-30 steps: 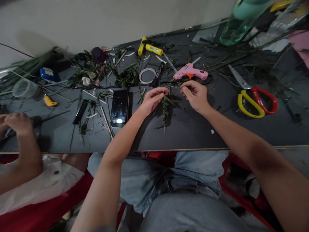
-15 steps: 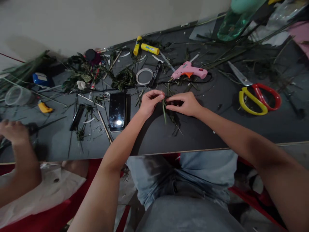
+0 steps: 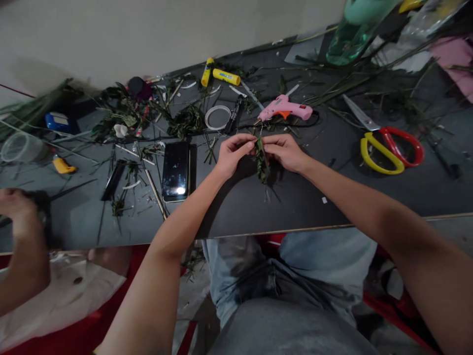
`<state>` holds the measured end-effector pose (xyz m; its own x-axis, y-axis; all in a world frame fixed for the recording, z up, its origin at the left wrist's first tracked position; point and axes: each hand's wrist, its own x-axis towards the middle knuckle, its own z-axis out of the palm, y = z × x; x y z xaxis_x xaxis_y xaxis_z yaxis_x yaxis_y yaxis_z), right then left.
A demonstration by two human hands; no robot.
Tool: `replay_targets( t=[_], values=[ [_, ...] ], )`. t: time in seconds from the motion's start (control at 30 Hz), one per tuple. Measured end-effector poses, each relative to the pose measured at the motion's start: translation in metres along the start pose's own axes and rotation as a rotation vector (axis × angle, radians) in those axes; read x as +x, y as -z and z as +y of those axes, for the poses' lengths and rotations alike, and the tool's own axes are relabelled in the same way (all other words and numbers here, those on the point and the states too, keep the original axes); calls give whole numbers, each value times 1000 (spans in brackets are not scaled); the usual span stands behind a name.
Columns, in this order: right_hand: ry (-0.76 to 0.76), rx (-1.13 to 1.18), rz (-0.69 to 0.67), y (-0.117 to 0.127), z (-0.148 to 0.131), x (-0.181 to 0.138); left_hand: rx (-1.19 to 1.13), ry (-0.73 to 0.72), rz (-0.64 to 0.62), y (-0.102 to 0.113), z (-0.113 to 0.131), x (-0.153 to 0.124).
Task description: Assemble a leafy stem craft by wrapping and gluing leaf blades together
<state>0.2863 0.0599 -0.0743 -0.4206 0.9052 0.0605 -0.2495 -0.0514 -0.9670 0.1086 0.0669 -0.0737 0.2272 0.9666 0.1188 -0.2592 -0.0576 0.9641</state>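
Note:
My left hand (image 3: 235, 153) pinches the top of a dark green woven strip of leaf blades (image 3: 262, 167), thumb against fingertips. Across from it, my right hand (image 3: 285, 152) grips the same strip near its upper end, fingers curled. The strip hangs down between both hands over the dark table (image 3: 236, 217), with thin loose ends at the bottom. Just beyond my fingers lies a pink glue gun (image 3: 284, 108), its nozzle pointing left. Fingers partly cover the strip's upper end.
Scissors (image 3: 388, 143) with red and yellow handles lie at right. A phone (image 3: 176, 170), tape ring (image 3: 218, 118), black marker (image 3: 235, 113), yellow glue sticks (image 3: 226, 77) and plant scraps are around. A co-worker's hand (image 3: 15, 202) is at far left; a green bottle (image 3: 347, 42) stands behind.
The green piece has turned between my fingers: a bright narrow blade hung down before, and the darker woven side shows now. My right hand's fingers have closed in nearer my left hand.

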Motion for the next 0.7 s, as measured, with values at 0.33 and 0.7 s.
replay_targets(
  t=[0.33, 0.7],
  values=[
    [-21, -77, -32, 1, -2, 6, 142, -152, 71, 8, -10, 1],
    [-108, -6, -11, 0, -12, -2, 138, -135, 48, 10, -2, -4]
  ],
)
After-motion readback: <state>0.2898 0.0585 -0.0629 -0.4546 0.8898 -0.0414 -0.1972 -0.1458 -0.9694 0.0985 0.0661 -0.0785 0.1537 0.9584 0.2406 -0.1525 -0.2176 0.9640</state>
